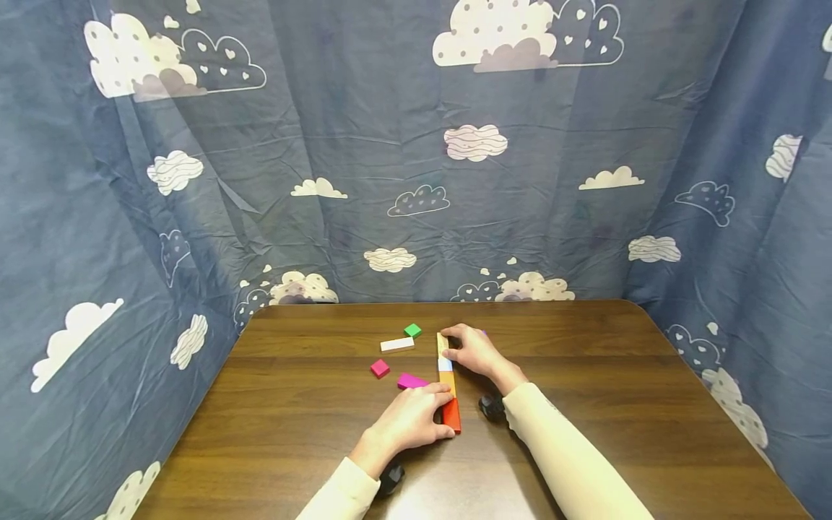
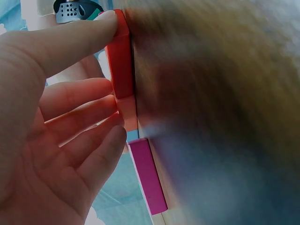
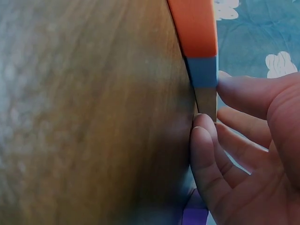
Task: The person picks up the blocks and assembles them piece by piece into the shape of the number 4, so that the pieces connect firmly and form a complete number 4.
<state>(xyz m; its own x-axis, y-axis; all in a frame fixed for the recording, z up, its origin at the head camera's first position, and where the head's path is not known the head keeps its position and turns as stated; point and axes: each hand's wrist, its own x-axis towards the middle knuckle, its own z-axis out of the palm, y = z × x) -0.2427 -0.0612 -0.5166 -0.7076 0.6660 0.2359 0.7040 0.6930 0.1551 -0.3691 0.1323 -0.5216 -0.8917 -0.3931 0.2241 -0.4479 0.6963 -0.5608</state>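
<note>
Several coloured blocks lie end to end in a straight row on the table, running away from the person. Nearest is a red block (image 1: 451, 417), followed by an orange block (image 1: 446, 378), a light blue block (image 1: 445, 365) and a pale yellow block (image 1: 443, 342). My left hand (image 1: 411, 419) holds the red block, thumb at its near end and fingertips along its side toward the orange one. At the far end, my right hand (image 1: 477, 352) grips the pale yellow block between fingertips at its end and the thumb near the light blue block.
Left of the row lie a magenta block (image 1: 411, 380), a pinkish-red block (image 1: 380, 368), a white block (image 1: 397, 344) and a green block (image 1: 412, 330). A purple block (image 3: 195, 215) sits beyond the right hand, mostly hidden in the head view. A cloud-patterned curtain (image 1: 390, 180) surrounds the wooden table (image 1: 292, 404).
</note>
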